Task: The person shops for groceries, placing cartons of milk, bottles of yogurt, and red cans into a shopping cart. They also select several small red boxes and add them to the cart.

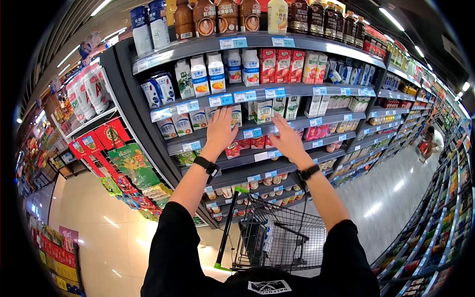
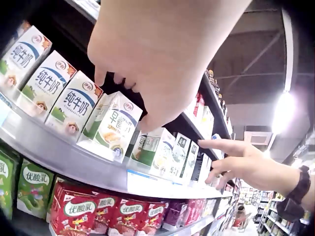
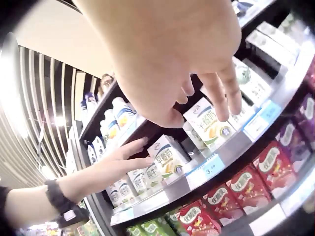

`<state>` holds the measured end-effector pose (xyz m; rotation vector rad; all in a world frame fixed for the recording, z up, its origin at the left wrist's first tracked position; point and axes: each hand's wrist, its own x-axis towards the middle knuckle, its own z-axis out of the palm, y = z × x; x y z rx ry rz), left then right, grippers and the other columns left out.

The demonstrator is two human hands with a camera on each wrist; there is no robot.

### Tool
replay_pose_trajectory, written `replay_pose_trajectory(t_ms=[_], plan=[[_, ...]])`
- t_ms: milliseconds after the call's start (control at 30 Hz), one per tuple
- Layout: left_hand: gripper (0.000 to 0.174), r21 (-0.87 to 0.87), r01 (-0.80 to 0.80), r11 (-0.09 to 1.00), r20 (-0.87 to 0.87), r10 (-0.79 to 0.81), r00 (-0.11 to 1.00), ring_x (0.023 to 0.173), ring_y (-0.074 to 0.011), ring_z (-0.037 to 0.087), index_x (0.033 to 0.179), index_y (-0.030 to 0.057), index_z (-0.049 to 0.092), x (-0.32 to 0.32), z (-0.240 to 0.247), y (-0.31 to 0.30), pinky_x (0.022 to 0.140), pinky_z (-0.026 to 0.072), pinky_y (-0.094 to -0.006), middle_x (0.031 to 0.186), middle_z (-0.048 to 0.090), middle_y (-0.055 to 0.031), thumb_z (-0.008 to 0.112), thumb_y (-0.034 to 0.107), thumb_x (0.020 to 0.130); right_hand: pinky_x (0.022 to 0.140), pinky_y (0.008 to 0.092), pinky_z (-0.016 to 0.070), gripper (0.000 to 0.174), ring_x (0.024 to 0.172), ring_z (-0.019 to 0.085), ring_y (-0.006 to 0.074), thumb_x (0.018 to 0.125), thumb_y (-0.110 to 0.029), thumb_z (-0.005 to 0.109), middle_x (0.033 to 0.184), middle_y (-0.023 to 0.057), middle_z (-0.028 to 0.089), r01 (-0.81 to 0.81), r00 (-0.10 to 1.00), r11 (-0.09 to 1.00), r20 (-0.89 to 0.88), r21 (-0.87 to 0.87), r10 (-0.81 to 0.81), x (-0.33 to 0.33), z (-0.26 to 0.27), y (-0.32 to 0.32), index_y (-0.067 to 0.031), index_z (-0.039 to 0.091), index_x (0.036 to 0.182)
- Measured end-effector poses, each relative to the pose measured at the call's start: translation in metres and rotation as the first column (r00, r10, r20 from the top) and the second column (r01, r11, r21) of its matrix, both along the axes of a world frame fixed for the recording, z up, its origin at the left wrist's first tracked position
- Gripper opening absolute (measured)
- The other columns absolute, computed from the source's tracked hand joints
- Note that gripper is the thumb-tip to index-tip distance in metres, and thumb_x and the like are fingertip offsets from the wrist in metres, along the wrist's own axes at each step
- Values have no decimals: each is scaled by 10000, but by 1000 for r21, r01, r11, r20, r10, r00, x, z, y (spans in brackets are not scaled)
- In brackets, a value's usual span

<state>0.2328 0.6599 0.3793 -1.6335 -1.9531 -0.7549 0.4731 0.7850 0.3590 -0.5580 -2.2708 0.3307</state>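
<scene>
One breakfast milk carton (image 3: 168,160) stands by your left hand (image 1: 221,129), a second breakfast milk carton (image 3: 210,127) by your right hand (image 1: 288,143), and a dark gap sits between them! Both hands are open, fingers extended, and nothing is gripped; whether a fingertip touches cardboard, you can't tell from here. On progress, the reach looks done: you're right at the row. Neither carton is off the shelf, so any firm hold or lift is, by this reading, undone. The cart (image 1: 287,237) waits low in front of you, with neither of this pair in it.

Now the edges! The shelf lip (image 2: 88,164) runs just in front of the carton bases, and the shelf above (image 1: 297,90) crosses over the row, so headroom looks tight. To the left, pure milk cartons (image 2: 74,101) stand close together, leaving little sideways room there. The gap is your best opening, though its depth is murky, and in fairness something may be sitting farther back. Behind your wrists it's freer: open air over the cart, with the aisle floor (image 1: 376,190) stretching off to the right.
</scene>
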Motion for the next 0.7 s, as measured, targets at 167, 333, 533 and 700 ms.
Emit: replay_pose_trajectory(t_ms=[167, 333, 533, 700], plan=[[656, 37, -25, 999, -24, 25, 999, 1276, -377, 494, 1448, 12, 478, -11, -10, 19, 1055, 458, -475, 1397, 521, -185, 727, 206, 873, 805, 508, 578, 629, 1002, 675, 447, 865, -210, 664, 1563, 172, 419, 99, 993, 990, 49, 102, -105, -73, -3, 46, -85, 469, 1450], [539, 153, -33, 988, -62, 43, 997, 1172, -333, 544, 1322, 36, 578, -2, -7, 15, 939, 507, -459, 1256, 545, -124, 733, 118, 813, 794, 526, 572, 526, 989, 662, 437, 864, -260, 711, 1365, 200, 518, 243, 967, 956, 32, 166, -252, -86, 19, 38, -116, 558, 1346], [506, 268, 109, 957, -14, -110, 994, 1117, -352, 567, 1283, 60, 560, -2, -13, 17, 920, 504, -460, 1217, 578, -135, 735, 40, 809, 845, 522, 547, 421, 1102, 595, 454, 832, -217, 782, 1240, 204, 545, 250, 933, 958, -298, 142, -199, -90, 3, 41, -120, 597, 1197], [518, 205, 149, 967, -19, -148, 989, 1098, -351, 588, 1263, 69, 571, 18, -23, 0, 952, 506, -448, 1172, 612, -127, 740, 3, 778, 924, 462, 494, 645, 1127, 591, 435, 692, -145, 834, 1172, 248, 613, 89, 857, 965, -475, -246, -200, -66, -5, 28, -22, 535, 1251]])
